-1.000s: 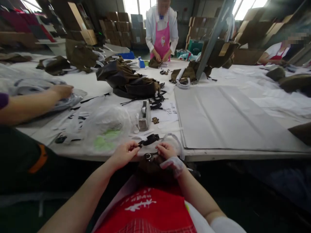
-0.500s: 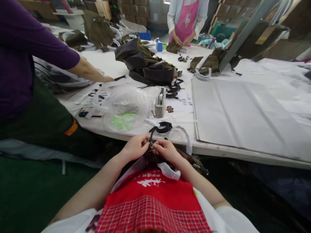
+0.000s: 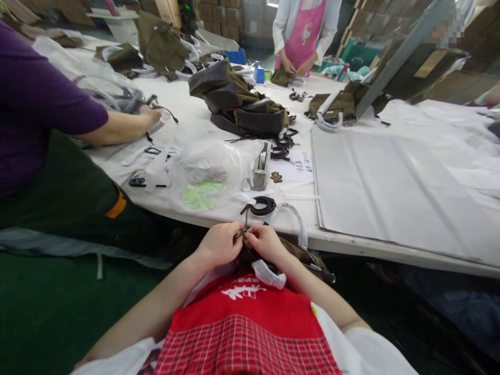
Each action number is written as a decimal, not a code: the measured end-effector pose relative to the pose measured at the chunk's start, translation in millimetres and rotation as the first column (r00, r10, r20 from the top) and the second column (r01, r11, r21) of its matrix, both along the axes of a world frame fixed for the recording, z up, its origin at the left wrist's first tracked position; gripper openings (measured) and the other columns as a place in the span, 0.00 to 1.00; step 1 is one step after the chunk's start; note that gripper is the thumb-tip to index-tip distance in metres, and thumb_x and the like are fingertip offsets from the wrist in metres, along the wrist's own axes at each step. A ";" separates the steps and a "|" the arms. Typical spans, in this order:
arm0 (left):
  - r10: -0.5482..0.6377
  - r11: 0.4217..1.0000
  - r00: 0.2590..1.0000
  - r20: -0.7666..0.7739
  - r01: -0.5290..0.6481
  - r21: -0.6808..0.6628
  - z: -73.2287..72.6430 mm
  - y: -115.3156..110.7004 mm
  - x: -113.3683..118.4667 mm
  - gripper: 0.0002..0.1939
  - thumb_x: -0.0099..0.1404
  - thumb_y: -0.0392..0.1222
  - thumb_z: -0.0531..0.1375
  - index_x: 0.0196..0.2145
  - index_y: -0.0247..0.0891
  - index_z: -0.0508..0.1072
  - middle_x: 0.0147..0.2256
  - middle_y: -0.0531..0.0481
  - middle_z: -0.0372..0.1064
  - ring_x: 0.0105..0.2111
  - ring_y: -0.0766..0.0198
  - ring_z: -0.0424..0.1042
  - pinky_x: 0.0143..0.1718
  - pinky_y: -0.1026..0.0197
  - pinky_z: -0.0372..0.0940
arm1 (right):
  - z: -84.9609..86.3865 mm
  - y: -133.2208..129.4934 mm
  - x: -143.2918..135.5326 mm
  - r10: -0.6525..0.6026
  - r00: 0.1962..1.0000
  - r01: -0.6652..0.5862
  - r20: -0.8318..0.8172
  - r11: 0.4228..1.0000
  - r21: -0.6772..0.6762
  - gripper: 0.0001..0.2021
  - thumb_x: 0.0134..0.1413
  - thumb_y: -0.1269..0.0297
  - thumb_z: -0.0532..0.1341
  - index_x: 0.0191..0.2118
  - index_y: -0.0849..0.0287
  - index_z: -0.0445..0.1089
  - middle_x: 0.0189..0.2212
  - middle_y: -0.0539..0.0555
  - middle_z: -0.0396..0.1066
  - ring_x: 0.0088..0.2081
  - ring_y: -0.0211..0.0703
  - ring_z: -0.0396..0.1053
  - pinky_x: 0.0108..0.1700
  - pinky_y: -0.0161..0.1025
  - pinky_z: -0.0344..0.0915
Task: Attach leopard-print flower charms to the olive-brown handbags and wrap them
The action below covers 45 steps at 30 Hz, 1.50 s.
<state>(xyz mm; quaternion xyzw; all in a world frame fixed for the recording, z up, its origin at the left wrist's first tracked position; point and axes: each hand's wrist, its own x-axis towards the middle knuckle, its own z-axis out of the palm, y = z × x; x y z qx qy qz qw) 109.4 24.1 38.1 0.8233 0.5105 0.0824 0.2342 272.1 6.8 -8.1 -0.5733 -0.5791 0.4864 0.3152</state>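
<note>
My left hand (image 3: 222, 243) and my right hand (image 3: 266, 242) meet at the table's front edge, fingertips nearly touching. Between them is a small metal ring or clasp (image 3: 240, 234) at the end of a thin dark strap. The left fingers are closed on this metal piece. My right fingers pinch beside it, but what they hold is too small to make out. A coiled black strap (image 3: 262, 205) lies on the table just beyond my hands. Below them a brown bag (image 3: 302, 252), partly hidden, rests against my lap, its handle (image 3: 299, 221) wrapped in white.
On the table (image 3: 351, 240) are a plastic bag with green pieces (image 3: 203, 192), a tape dispenser (image 3: 260, 169), stacked olive bags (image 3: 238, 107) and grey sheets (image 3: 390, 182). A person in purple (image 3: 50, 99) reaches in from the left; another in a pink apron (image 3: 307, 34) stands across.
My hands have drawn closer together, and the left has turned over the metal piece. The purple-sleeved arm has pulled back left, its hand now at a clear plastic-wrapped bundle.
</note>
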 end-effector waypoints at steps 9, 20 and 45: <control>0.213 0.977 0.932 0.293 -0.195 -0.089 -6.1 8.4 -11.1 0.11 0.62 0.46 0.56 0.30 0.39 0.75 0.27 0.51 0.77 0.26 0.62 0.75 0.28 0.65 0.64 | 1.1 -6.2 10.9 -0.136 0.990 0.138 -0.028 0.981 0.138 0.11 0.51 0.65 0.62 0.41 0.61 0.70 0.31 0.52 0.73 0.22 0.33 0.62 0.28 0.33 0.61; 0.207 0.963 0.841 0.500 -0.264 0.046 1.3 -2.6 10.1 0.05 0.60 0.43 0.61 0.31 0.40 0.74 0.27 0.54 0.76 0.26 0.66 0.75 0.30 0.68 0.68 | -1.6 -8.7 8.4 -0.027 0.950 0.060 -0.311 0.994 0.096 0.09 0.52 0.63 0.61 0.39 0.60 0.72 0.24 0.48 0.68 0.24 0.35 0.63 0.28 0.32 0.61; 0.636 0.708 0.484 0.601 -0.056 -0.704 -8.6 2.8 23.6 0.21 0.47 0.54 0.70 0.30 0.35 0.73 0.24 0.50 0.75 0.21 0.68 0.70 0.24 0.67 0.66 | 6.4 -18.2 35.1 -0.312 0.618 0.261 -0.722 0.947 -0.186 0.16 0.42 0.63 0.71 0.40 0.57 0.72 0.35 0.51 0.76 0.39 0.42 0.76 0.41 0.36 0.72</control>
